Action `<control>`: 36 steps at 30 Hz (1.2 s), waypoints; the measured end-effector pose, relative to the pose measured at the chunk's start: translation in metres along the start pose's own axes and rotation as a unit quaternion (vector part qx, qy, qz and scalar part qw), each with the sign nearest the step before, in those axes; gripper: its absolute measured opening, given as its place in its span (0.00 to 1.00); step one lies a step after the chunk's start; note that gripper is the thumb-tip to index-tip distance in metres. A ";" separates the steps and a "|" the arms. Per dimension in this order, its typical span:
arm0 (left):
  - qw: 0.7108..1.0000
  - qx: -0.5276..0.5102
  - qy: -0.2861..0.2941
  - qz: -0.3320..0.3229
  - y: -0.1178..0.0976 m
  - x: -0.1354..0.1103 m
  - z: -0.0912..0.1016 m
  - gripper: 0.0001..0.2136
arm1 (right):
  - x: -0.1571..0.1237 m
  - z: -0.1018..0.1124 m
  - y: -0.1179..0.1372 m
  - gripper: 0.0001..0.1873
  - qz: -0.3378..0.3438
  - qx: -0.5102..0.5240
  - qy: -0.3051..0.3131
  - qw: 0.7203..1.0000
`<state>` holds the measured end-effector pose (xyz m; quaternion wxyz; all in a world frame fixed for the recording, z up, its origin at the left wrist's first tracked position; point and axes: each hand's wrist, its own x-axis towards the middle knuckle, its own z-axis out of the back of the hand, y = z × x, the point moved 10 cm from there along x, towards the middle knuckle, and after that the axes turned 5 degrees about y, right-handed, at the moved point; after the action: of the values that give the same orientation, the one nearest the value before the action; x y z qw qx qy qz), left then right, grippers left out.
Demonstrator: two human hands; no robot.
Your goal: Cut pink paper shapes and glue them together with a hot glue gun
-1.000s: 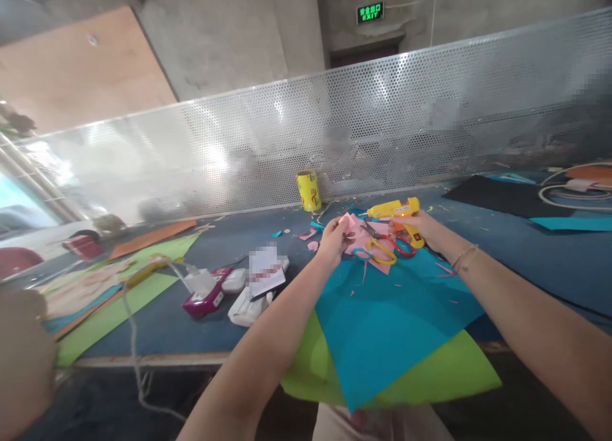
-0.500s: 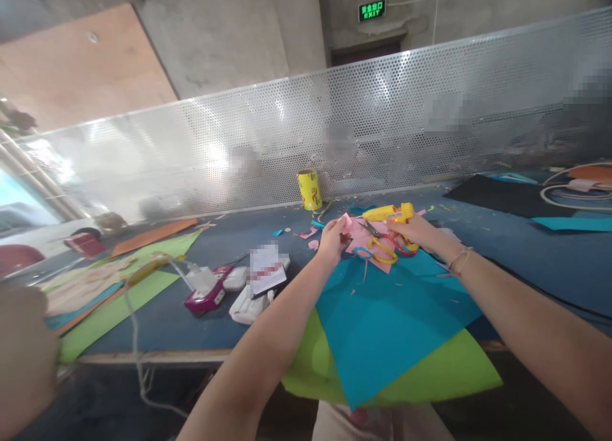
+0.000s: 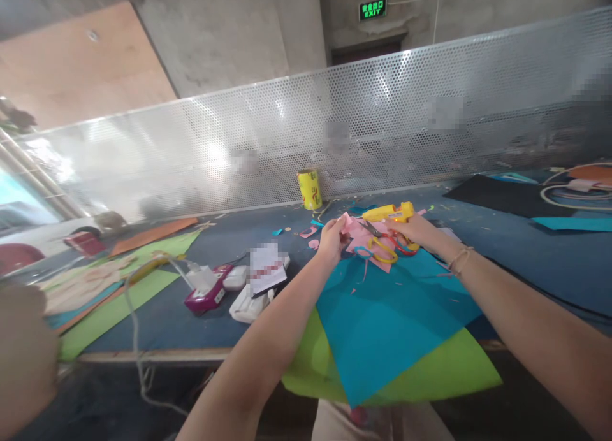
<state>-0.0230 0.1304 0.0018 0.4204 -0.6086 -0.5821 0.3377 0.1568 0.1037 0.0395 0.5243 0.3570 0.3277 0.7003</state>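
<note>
My left hand (image 3: 333, 237) is closed in a pinch on a small piece of pink paper (image 3: 347, 222). My right hand (image 3: 408, 229) grips a yellow glue gun (image 3: 382, 213), its nozzle pointing left at the pink piece. Below the gun lie scissors with red handles (image 3: 403, 246) and another pair with blue and yellow handles (image 3: 384, 252), on top of pink paper scraps (image 3: 382, 266). A large blue sheet (image 3: 396, 326) spreads toward me over a lime green sheet (image 3: 444, 374), both overhanging the table edge.
A yellow cylindrical can (image 3: 310, 189) stands before the perforated metal screen (image 3: 268, 135). Left of my forearm are a purple power strip (image 3: 205, 296) with plugs and a white cable (image 3: 135, 320). Coloured sheets (image 3: 119, 313) lie at left, a black sheet (image 3: 497, 195) at right.
Almost nothing differs; both hands keep their place and hold, with the pink piece turned slightly at the left fingertips.
</note>
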 end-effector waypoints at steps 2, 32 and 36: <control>1.000 0.001 -0.004 -0.003 -0.001 0.000 0.001 0.13 | -0.002 -0.003 0.003 0.18 0.008 0.004 0.016 1.000; 1.000 -0.010 0.010 0.005 0.002 0.000 -0.003 0.16 | -0.002 0.004 -0.002 0.18 -0.038 -0.030 -0.028 0.998; 1.000 -0.016 0.009 0.009 0.002 0.001 -0.002 0.16 | -0.005 0.004 0.003 0.16 -0.041 -0.031 -0.027 0.998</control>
<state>-0.0199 0.1312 0.0008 0.4129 -0.6234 -0.5782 0.3265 0.1596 0.0988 0.0431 0.5719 0.3459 0.3054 0.6782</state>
